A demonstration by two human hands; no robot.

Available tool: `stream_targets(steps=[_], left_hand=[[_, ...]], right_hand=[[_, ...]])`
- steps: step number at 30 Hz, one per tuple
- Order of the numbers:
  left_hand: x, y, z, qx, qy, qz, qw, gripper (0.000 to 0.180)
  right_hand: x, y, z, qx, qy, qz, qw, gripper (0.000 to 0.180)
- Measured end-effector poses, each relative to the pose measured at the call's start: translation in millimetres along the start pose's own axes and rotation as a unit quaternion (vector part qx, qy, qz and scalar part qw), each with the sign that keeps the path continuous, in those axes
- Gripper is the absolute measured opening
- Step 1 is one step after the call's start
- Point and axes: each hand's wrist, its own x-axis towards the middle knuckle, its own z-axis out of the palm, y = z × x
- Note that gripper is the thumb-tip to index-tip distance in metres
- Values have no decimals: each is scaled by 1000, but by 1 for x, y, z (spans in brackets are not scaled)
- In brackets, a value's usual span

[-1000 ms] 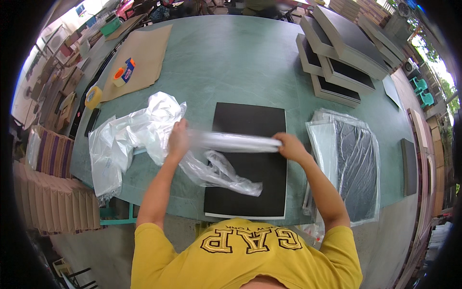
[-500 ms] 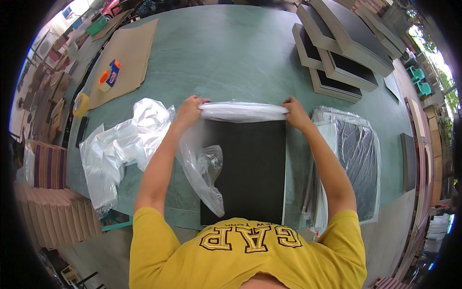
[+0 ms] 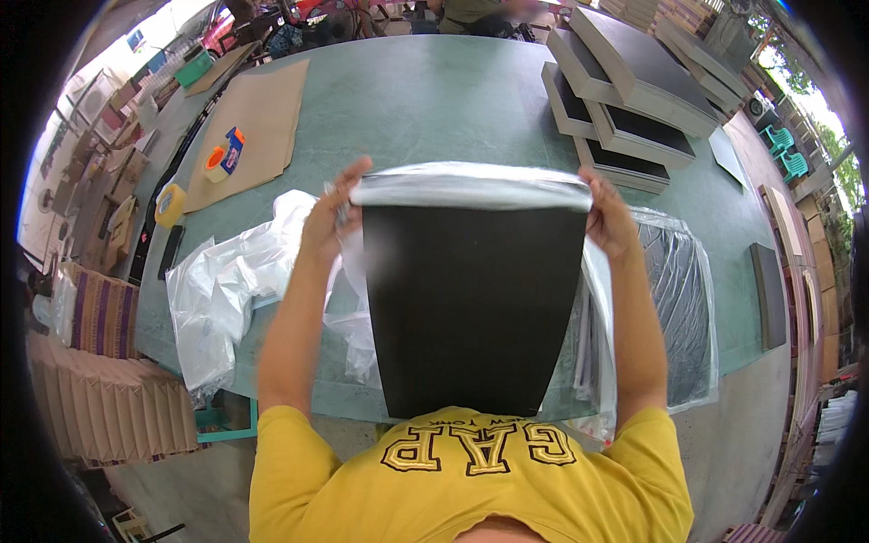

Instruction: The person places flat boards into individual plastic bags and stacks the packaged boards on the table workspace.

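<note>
A black rectangular board (image 3: pixel 471 308) is raised at its far end, with its near end against my shirt. Clear plastic film, like a bag (image 3: pixel 471 185), lies bunched in a band across that far end. My left hand (image 3: pixel 333 213) grips the band's left end at the board's corner, its fingers partly blurred. At the opposite corner, my right hand (image 3: pixel 608 213) grips the right end, thumb and fingers around the plastic and the edge. A loose tail of the film (image 3: pixel 353 330) hangs beside the board's left edge.
Crumpled plastic bags (image 3: pixel 231 290) lie left on the green table (image 3: pixel 425 100). Plastic-wrapped black boards (image 3: pixel 679 299) lie right, with thick black-topped panels (image 3: pixel 643 81) stacked beyond. At far left are brown cardboard (image 3: pixel 258 127), a tape dispenser (image 3: pixel 226 156) and a yellow tape roll (image 3: pixel 169 205).
Both hands have spread apart and lifted the board's far end off the table. The bunched film is now stretched wider across that end, and its loose tail has dropped behind the left edge.
</note>
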Motion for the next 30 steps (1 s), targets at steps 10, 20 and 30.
stream_targets(steps=[10,20,30], left_hand=[[-165,-107,-61,298,68,-325,895,17],[-93,-137,73,718,-96,199,660,38],[-115,-123,-37,792,36,191,579,30]], right_hand=[[-198,120,-51,-445,139,205,861,37],[-97,155,22,-619,-90,-86,775,21],[-129,95,-10,-744,50,71,663,43]])
